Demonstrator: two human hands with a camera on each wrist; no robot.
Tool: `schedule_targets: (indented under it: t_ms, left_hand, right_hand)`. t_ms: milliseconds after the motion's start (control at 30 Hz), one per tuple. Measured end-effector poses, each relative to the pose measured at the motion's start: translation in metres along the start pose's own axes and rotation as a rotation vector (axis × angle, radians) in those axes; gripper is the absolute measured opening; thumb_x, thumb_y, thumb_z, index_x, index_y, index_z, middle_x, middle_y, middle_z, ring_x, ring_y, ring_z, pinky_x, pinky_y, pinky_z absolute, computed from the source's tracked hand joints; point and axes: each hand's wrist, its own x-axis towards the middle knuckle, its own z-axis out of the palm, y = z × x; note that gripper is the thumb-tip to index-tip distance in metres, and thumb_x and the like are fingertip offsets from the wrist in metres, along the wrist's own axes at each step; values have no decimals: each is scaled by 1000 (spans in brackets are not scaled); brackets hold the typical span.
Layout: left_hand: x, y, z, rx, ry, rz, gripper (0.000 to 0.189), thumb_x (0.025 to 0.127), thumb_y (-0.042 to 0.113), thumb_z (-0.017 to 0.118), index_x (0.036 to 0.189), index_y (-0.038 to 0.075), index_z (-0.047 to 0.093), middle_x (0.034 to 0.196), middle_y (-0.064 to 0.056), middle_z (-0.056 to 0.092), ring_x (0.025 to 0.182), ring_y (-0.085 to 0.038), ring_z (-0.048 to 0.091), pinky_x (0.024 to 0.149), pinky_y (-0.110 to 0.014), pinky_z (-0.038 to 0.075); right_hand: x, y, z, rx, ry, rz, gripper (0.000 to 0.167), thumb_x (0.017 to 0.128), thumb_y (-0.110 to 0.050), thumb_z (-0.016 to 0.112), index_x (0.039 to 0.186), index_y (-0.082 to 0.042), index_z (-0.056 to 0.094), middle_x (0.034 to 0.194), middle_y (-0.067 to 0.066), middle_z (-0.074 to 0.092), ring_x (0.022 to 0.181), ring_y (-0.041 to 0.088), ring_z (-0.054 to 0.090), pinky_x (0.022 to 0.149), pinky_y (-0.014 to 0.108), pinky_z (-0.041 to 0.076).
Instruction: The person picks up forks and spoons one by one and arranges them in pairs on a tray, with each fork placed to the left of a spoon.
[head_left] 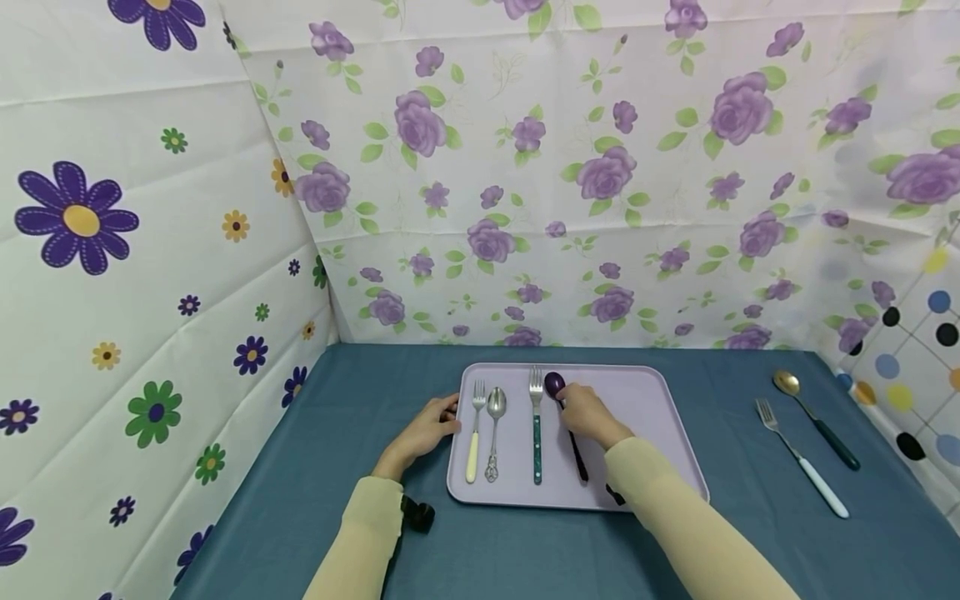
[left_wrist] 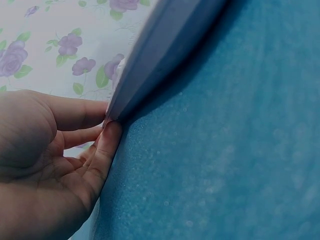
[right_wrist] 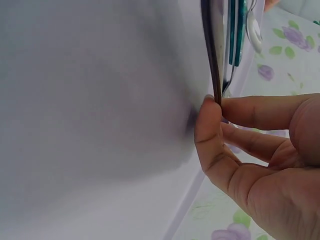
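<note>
A pale lilac tray lies on the table, with a spoon that has a dark purple bowl and a dark handle on it. My right hand pinches this spoon near its neck; in the right wrist view thumb and fingertips meet on the thin dark handle. At the tray's left edge, my left hand holds the rim between thumb and fingers. Left of the purple spoon, on the tray, are a green-handled fork, a silver spoon and a yellow-handled fork.
Right of the tray, a white-handled fork and a gold spoon with a dark green handle lie on the blue tablecloth. Floral sheets stand behind and on the left; a dotted one stands on the right.
</note>
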Motion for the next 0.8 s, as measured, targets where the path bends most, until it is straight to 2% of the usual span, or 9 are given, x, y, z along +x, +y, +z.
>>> schedule_targets:
  t_ms: [133, 200, 533, 800]
  left_hand:
    - [0, 1, 0, 5, 2, -9, 59, 102, 0, 59, 158, -4, 39, 130, -19, 49, 110, -28, 46, 100, -49, 37]
    - [-1, 1, 0, 10, 1, -11, 59, 102, 1, 59, 158, -4, 39, 131, -19, 49, 110, -28, 46, 100, -49, 37]
    - [1, 0, 0, 3, -12, 3, 59, 103, 0, 57, 158, -5, 37, 130, -19, 49, 109, -27, 46, 99, -48, 37]
    - [1, -1, -1, 6, -19, 9, 59, 103, 0, 56, 159, -5, 36, 129, -18, 49, 109, -27, 46, 98, -47, 37]
  right_hand:
    - [3, -3, 0, 28, -8, 26, 44, 87, 14, 53, 129, 15, 64, 129, 33, 64, 73, 25, 67, 60, 33, 55]
    - [3, -5, 1, 46, -14, 37, 45, 86, 15, 53, 130, 16, 63, 127, 33, 65, 63, 22, 67, 55, 31, 53]
    - [1, -11, 4, 73, 9, 51, 42, 84, 16, 58, 126, 20, 63, 116, 35, 68, 59, 19, 68, 57, 30, 56]
    - [1, -13, 5, 71, 6, 69, 35, 86, 16, 58, 121, 19, 67, 96, 29, 71, 57, 19, 67, 57, 31, 56]
